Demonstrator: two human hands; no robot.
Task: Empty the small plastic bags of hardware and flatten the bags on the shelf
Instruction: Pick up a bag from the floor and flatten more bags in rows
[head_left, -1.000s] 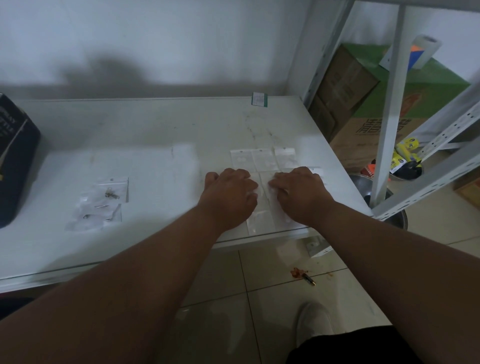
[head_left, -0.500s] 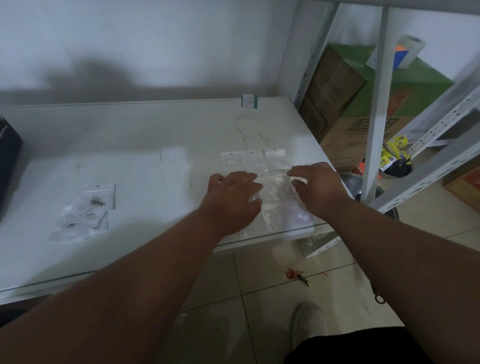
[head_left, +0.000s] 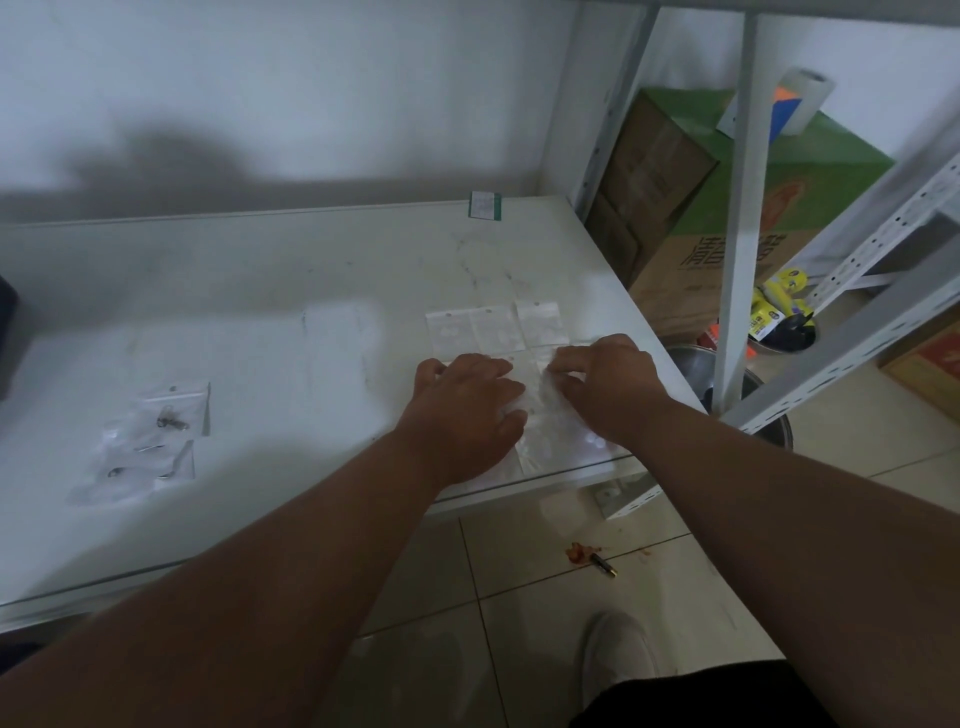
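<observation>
Several empty clear plastic bags (head_left: 493, 328) lie flat in rows near the right front corner of the white shelf (head_left: 260, 291). My left hand (head_left: 467, 410) presses palm down on the bags in the front rows, fingers spread. Beside it, my right hand (head_left: 608, 384) has its fingertips pinched on a crinkled clear bag (head_left: 550, 395) that lies on the flat ones. Far to the left on the shelf sits a small heap of bags with metal hardware (head_left: 150, 441) still inside.
A small green-edged label (head_left: 485, 205) lies at the shelf's back edge. A shelf upright (head_left: 737, 234) stands right of the corner, with cardboard boxes (head_left: 701, 208) behind it and a metal bowl (head_left: 696, 364) on the floor. A dark box (head_left: 6, 332) sits at the far left.
My right hand has lifted off the flat bags, shifted right and back, and now pinches a crinkled bag. My left hand has stayed pressing on the bags.
</observation>
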